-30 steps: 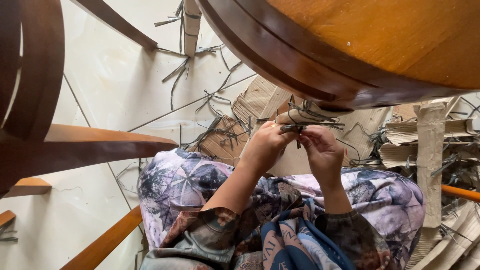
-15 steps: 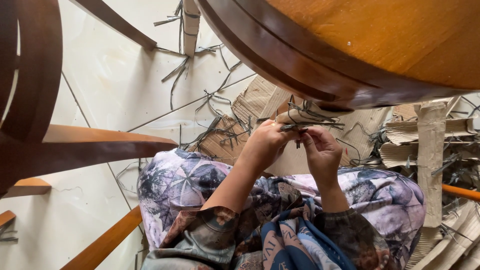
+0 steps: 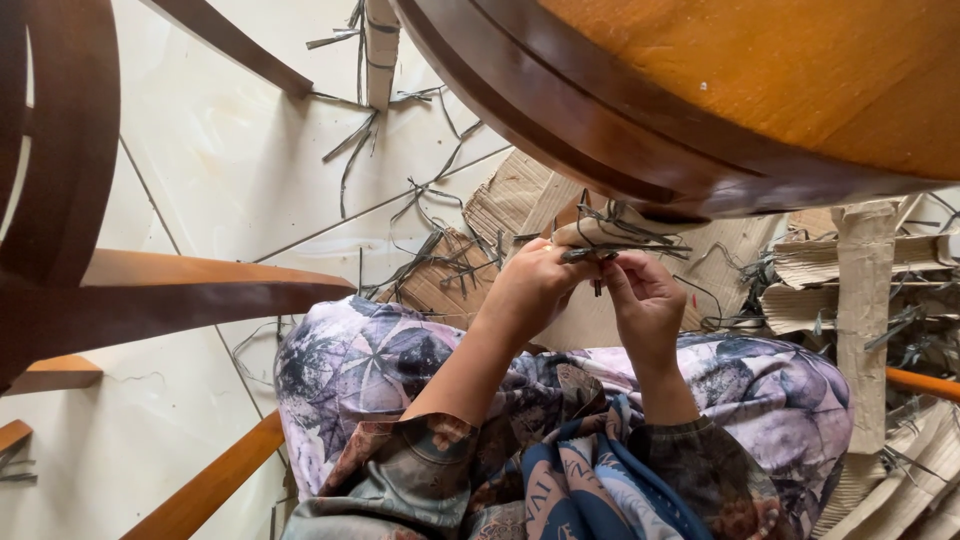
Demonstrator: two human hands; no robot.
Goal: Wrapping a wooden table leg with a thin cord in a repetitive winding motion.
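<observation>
The person sat low over a pale tiled floor (image 3: 200,170), knees covered by a purple floral garment (image 3: 370,370), with both hands raised just below the rim of a round wooden bench (image 3: 720,90). The left hand (image 3: 530,290) was closed around one end of a small bundle of thin dark strips (image 3: 615,245), and the right hand (image 3: 645,300) pinched the same bundle from beneath, fingertips pressed together on it; the two hands were almost touching. The bundle lay roughly level, held in the air above flattened corrugated cardboard pieces (image 3: 500,210) on the floor. More loose dark strips (image 3: 430,200) lay scattered over the tiles and cardboard. A curved wooden chair frame (image 3: 150,290) stood to the left.
</observation>
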